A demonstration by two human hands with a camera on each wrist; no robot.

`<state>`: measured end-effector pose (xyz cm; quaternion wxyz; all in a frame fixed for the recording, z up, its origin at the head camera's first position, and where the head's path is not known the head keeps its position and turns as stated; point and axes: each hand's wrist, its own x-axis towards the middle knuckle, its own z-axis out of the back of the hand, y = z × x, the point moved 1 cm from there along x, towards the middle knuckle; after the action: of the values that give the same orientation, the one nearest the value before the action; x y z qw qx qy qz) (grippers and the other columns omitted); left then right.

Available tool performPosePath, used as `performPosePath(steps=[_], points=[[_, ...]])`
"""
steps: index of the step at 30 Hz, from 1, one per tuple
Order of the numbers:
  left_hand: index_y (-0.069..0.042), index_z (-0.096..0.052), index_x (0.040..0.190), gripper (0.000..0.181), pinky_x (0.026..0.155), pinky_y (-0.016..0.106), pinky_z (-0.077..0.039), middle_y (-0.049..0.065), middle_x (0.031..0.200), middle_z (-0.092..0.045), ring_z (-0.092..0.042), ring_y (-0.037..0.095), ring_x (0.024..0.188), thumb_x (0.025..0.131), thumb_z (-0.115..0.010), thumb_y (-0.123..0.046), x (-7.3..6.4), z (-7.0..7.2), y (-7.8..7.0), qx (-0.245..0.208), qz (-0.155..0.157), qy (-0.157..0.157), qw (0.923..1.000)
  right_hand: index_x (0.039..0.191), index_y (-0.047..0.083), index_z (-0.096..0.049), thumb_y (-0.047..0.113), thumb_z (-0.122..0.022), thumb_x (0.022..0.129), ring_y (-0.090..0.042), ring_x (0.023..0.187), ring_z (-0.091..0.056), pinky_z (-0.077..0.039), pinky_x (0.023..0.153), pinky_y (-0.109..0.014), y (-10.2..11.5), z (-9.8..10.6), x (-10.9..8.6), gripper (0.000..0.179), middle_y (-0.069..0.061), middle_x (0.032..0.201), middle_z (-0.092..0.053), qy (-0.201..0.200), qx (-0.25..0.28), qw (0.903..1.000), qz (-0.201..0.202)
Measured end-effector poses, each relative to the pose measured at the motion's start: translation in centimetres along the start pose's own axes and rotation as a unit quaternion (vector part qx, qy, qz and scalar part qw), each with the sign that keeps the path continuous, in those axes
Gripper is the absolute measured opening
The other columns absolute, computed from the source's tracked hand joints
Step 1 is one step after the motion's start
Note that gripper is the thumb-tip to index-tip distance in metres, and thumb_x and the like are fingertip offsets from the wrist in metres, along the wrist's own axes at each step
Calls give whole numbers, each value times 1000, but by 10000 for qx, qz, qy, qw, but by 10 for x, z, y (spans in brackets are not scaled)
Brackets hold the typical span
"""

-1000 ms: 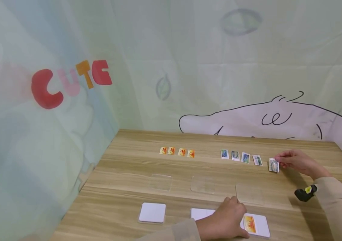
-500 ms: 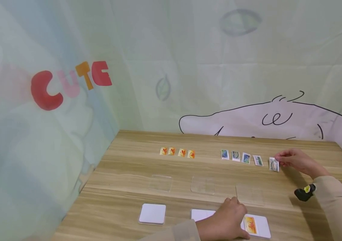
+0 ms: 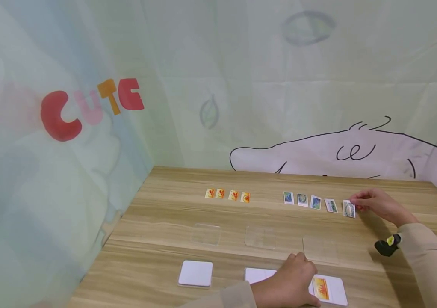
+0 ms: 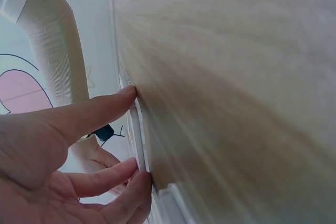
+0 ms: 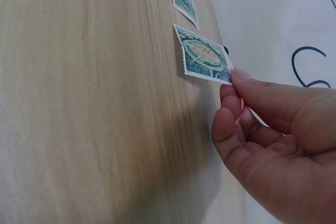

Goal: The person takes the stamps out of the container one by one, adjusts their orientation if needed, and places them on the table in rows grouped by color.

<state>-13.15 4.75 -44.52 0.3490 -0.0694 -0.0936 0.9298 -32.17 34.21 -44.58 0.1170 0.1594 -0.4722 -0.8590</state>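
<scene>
My right hand [image 3: 382, 206] pinches a stamp [image 5: 202, 53] by one corner between thumb and fingers. The stamp has perforated edges and a green scene with an oval building, and it is tilted close over the table at the right end of a row of blue-green stamps [image 3: 315, 202]. My left hand [image 3: 289, 278] spans a white card in a clear case [image 3: 336, 288] at the front, its thumb [image 4: 100, 111] at one edge and fingertips at the other. An orange stamp [image 3: 321, 288] lies on that card, partly beside the left hand.
Several orange stamps [image 3: 233, 195] lie in a row at the back. Three clear plastic covers [image 3: 260, 237] lie mid-table. Two more white cards stand in front: one at left [image 3: 195, 273], another [image 3: 258, 274] partly behind the left forearm. A printed curtain [image 3: 280, 107] borders the table.
My right hand has shifted very slightly left and up with the stamp, which now lies a little nearer the row. The left hand stays at the card.
</scene>
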Motion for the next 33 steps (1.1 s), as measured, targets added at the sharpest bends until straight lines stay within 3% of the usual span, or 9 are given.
performPosePath(steps=[12,33], points=[[-17,-74,107,53,78,17,-34,-11,94,-65,-46,1,86,70,-87,-52,0,-1,0,37,16,6,10000,110,-18,-62,5,-59,99,-13,74,-52,-45,64,-26,0,0,4,26,-4,89,-60,-195,-593,9980,-125],[-17,-74,108,53,78,17,-35,-11,95,-65,-46,1,85,71,-86,-52,0,0,0,-30,46,60,10000,107,-15,-64,5,-61,98,-14,75,-50,-45,63,-26,6,-5,9,23,-6,89,-59,-323,-1015,9943,51]])
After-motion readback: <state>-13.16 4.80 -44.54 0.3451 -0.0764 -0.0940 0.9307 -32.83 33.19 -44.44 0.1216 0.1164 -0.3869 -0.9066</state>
